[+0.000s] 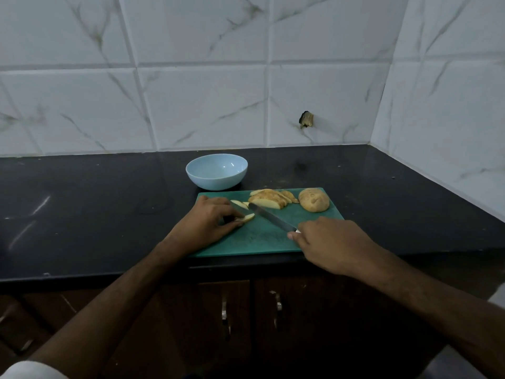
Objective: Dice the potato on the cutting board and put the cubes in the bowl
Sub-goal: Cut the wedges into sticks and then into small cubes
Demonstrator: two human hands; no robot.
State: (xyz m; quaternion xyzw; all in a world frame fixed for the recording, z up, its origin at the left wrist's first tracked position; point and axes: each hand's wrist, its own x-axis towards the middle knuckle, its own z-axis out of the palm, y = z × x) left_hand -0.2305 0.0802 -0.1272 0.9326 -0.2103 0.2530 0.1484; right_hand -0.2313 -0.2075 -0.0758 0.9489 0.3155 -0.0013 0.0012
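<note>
A green cutting board [262,239] lies at the counter's front edge. On its far side sit a pile of potato slices [269,199] and an uncut potato half [313,199]. My left hand [207,224] pinches a thin potato strip [248,218] against the board, and two more strips [240,204] lie just behind it. My right hand [330,242] grips the handle of a knife [270,218], whose blade points up-left with its tip beside the strips. A light blue bowl [216,171] stands empty behind the board's left corner.
The black counter [95,214] runs to a marble-tiled wall [207,99] behind and on the right. Dark cabinet doors with metal handles [278,305] are below the counter edge.
</note>
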